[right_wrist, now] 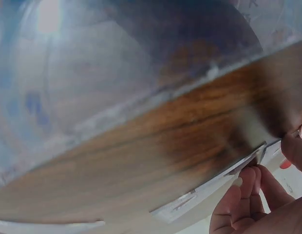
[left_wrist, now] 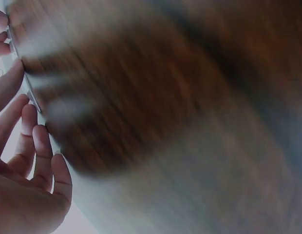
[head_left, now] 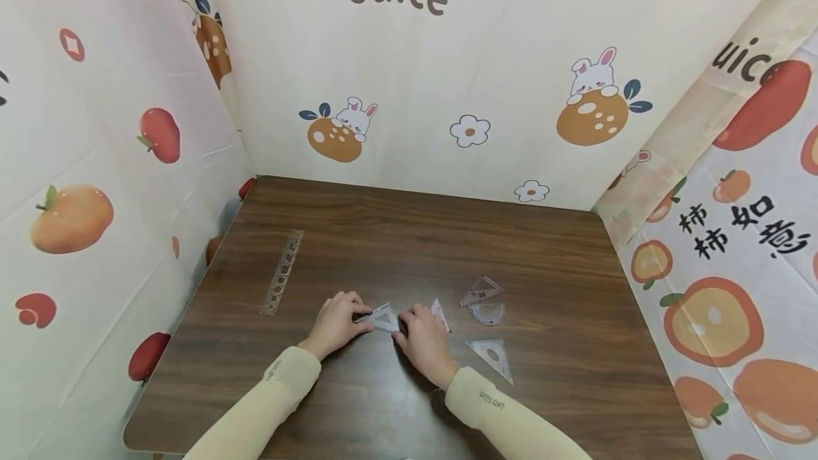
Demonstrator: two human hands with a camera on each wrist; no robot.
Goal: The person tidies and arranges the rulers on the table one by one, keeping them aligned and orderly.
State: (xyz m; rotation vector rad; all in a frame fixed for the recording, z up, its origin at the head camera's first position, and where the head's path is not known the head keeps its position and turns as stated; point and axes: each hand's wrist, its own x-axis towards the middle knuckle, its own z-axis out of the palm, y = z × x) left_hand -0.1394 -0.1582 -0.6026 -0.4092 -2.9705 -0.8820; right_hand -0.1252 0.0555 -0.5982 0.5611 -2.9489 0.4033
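Note:
Between both hands lies a small clear set square (head_left: 383,319) with a triangular cut-out, close over the dark wooden table (head_left: 358,233). My left hand (head_left: 336,321) pinches its left corner between thumb and fingers. On the other side, my right hand (head_left: 424,341) grips its right corner. The left wrist view shows the left hand (left_wrist: 24,161) at the thin edge of the set square (left_wrist: 33,92), other fingers loosely bent. Just past the right knuckles, a second small set square (head_left: 439,312) lies partly hidden by that hand.
At the left lies a clear stencil ruler (head_left: 282,272) with cut-out shapes. To the right are a pinkish set square (head_left: 481,290), a clear protractor (head_left: 488,314) touching or near it, and a larger set square (head_left: 495,358). Printed cloth (head_left: 409,91) walls the table's back and sides.

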